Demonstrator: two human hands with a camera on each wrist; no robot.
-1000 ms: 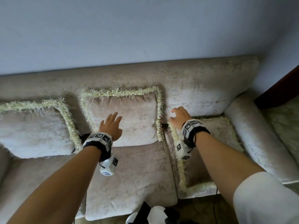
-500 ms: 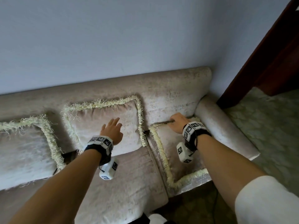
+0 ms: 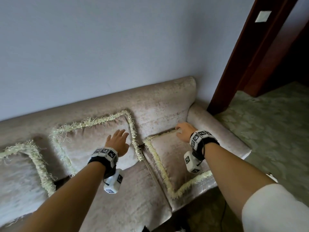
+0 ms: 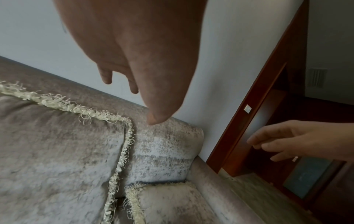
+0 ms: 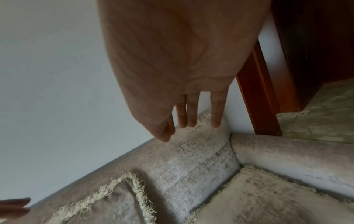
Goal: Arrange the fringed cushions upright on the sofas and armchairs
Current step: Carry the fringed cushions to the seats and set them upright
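Three beige cushions with pale fringe are on the sofa. The middle cushion (image 3: 93, 141) (image 4: 57, 151) leans upright against the backrest (image 3: 158, 104). My left hand (image 3: 117, 141) (image 4: 134, 91) hovers in front of it with straight fingers, holding nothing. The right cushion (image 3: 172, 158) (image 5: 268, 197) lies flat on the seat by the armrest (image 3: 217, 128). My right hand (image 3: 184, 131) (image 5: 191, 121) is over its far corner with fingers extended and empty. A third cushion (image 3: 16, 173) stands at the far left.
A dark wooden door frame (image 3: 242, 64) rises just right of the sofa, with pale patterned flooring (image 3: 267, 131) beyond the armrest. A plain wall stands behind the backrest. The seat in front of the middle cushion is bare.
The head view has swung right. My right hand has slid along the flat cushion's far edge towards the armrest corner. My left hand has stayed in front of the middle cushion.
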